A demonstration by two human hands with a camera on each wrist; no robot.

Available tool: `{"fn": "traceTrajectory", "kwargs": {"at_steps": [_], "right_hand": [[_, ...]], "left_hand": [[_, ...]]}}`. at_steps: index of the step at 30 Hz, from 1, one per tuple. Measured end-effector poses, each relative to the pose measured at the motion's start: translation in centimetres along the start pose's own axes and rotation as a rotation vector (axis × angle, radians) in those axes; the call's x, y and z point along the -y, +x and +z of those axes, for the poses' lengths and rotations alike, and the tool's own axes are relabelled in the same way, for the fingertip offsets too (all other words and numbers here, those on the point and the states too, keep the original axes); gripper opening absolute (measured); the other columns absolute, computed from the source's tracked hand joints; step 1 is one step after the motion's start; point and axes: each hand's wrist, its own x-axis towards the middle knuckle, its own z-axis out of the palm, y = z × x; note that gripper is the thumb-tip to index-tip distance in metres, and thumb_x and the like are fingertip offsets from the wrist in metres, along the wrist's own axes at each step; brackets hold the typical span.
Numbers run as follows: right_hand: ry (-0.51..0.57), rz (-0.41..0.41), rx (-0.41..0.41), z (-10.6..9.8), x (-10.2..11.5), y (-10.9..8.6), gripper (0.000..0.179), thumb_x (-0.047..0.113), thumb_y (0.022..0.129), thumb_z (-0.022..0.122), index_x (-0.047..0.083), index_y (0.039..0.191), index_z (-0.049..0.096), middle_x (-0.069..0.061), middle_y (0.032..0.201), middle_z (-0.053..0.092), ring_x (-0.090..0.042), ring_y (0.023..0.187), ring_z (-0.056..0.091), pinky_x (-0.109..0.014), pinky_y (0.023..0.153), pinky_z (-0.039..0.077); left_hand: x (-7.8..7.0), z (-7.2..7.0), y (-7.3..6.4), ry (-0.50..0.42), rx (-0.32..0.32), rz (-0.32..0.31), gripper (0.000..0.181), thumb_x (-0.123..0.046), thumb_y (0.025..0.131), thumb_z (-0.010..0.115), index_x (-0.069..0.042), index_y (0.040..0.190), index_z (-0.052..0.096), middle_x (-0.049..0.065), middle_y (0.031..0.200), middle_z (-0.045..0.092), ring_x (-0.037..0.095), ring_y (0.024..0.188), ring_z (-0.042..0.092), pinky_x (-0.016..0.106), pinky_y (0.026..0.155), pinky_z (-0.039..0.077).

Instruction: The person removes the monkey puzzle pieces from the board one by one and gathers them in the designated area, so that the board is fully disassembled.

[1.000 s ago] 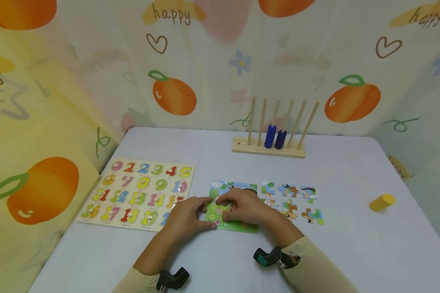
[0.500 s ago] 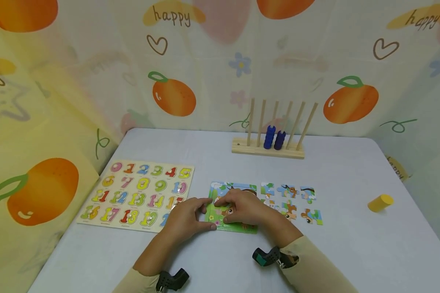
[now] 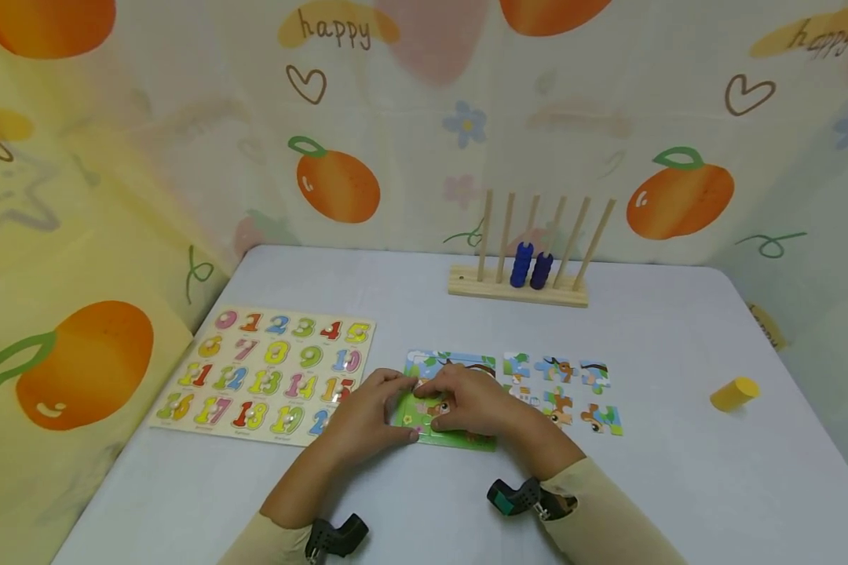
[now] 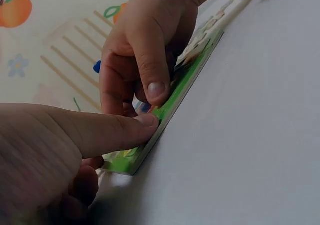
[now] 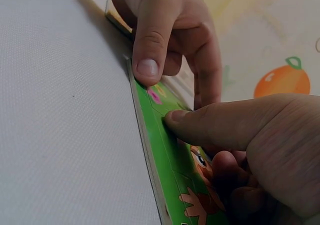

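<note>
A jigsaw puzzle board (image 3: pixel 466 441) with a green and blue animal picture lies on the table. My left hand (image 3: pixel 363 416) spans its left side. The left thumb (image 4: pixel 135 132) lies on the green front border and the index finger reaches over the picture. From the right, my right hand (image 3: pixel 477 400) bends over the board, thumb and index finger around a puzzle piece (image 3: pixel 440 409) that shows part of an animal's face. In the right wrist view the right thumb (image 5: pixel 192 125) touches the picture along a seam. My right hand hides much of the board's middle.
Several loose puzzle pieces (image 3: pixel 595 375) lie right of the board. A number board (image 3: pixel 389 345) stands out at left, a peg rack (image 3: pixel 519 295) with blue and purple beads at the back, and a yellow cylinder (image 3: pixel 735 394) at far right.
My left index finger has moved from the board's left edge inward, up to my right index fingertip. The right index finger has come slightly down and straightened a little; the right thumb stays nearly in place.
</note>
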Motion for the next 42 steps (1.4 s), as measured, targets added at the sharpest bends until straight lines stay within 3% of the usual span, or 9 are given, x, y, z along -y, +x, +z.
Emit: {"fn": "traceTrajectory", "kwargs": {"at_steps": [3,6,10,18,26,34,42], "right_hand": [[-0.002,0.002,0.001,-0.1,0.1,0.0,0.048,0.023,0.087,0.088,0.019,0.133,0.077,0.003,0.117,0.069,-0.007,0.085,0.054,-0.028,0.075,0.045],[0.002,0.005,0.007,-0.1,0.1,0.0,0.048,0.023,0.087,0.088,0.019,0.133,0.077,0.003,0.118,0.069,-0.006,0.086,0.054,-0.028,0.076,0.045],[0.005,0.01,0.015,0.1,0.1,0.2,0.047,0.023,0.087,0.088,0.02,0.133,0.077,0.003,0.119,0.069,-0.007,0.089,0.055,-0.029,0.078,0.046],[0.0,0.014,0.015,0.3,-0.3,0.2,0.048,0.023,0.087,0.088,0.02,0.134,0.076,0.004,0.12,0.068,-0.008,0.09,0.056,-0.03,0.08,0.047],[0.006,0.032,0.038,0.1,0.0,0.3,0.047,0.022,0.088,0.088,0.021,0.134,0.075,0.003,0.128,0.069,-0.016,0.116,0.062,-0.038,0.096,0.051],[0.015,0.027,0.072,-0.4,0.2,0.5,0.054,0.007,0.083,0.079,0.018,0.135,0.074,0.002,0.124,0.068,-0.013,0.106,0.06,-0.034,0.089,0.05],[0.041,0.071,0.103,-0.7,0.9,0.7,0.05,-0.001,0.086,0.078,0.015,0.133,0.074,0.0,0.129,0.068,-0.018,0.118,0.059,-0.04,0.099,0.049]], "left_hand": [[0.1,-0.1,0.3,0.019,0.012,-0.002,0.079,-0.033,0.076,0.099,-0.018,0.146,0.067,-0.002,0.144,0.058,0.015,0.103,0.061,0.042,0.093,0.049],[0.4,-0.2,0.3,-0.002,0.026,-0.019,0.08,-0.034,0.076,0.099,-0.017,0.147,0.066,-0.003,0.146,0.055,0.011,0.083,0.058,0.037,0.083,0.048],[0.6,-0.1,0.3,-0.021,0.03,-0.046,0.083,-0.035,0.076,0.099,-0.016,0.149,0.065,-0.005,0.148,0.053,0.008,0.072,0.055,0.033,0.073,0.046],[0.5,-0.2,0.3,-0.035,0.021,-0.047,0.084,-0.032,0.074,0.101,-0.015,0.148,0.066,-0.007,0.146,0.053,0.008,0.07,0.055,0.03,0.068,0.047],[0.6,-0.2,0.3,-0.025,0.018,-0.041,0.084,-0.034,0.074,0.101,-0.016,0.148,0.066,-0.006,0.145,0.054,0.009,0.07,0.054,0.033,0.072,0.046],[0.8,0.0,0.3,-0.021,0.014,-0.035,0.084,-0.036,0.074,0.1,-0.016,0.148,0.066,-0.007,0.145,0.054,0.009,0.071,0.053,0.033,0.075,0.045],[0.7,-0.1,0.4,-0.014,0.007,-0.025,0.084,-0.035,0.073,0.101,-0.016,0.148,0.067,-0.004,0.146,0.055,0.01,0.081,0.055,0.037,0.082,0.046]]}}
